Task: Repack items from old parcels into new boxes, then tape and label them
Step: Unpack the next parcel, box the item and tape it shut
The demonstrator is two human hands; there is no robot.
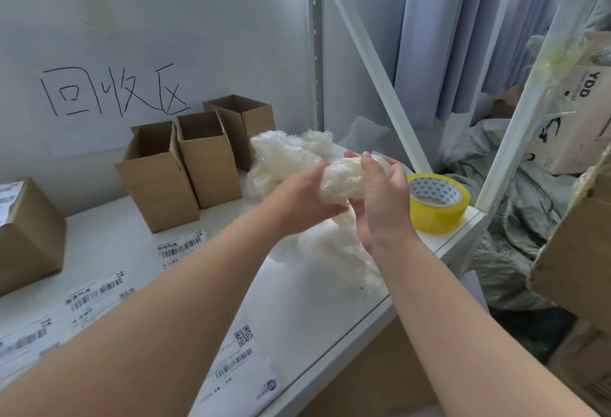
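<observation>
Bubble-wrap bundle is held above the white shelf, just past the shipping labels lying flat nearest. The left hand curls under it and the right hand wraps its fingers over the top. A yellow tape roll stands beside the right hand. Farther back are loose bubble wrap and three open cardboard boxes.

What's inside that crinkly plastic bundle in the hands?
Only cloudy bubble wrap shows, gripped by the left hand and right hand. Whatever it wraps, if anything, is covered.
</observation>
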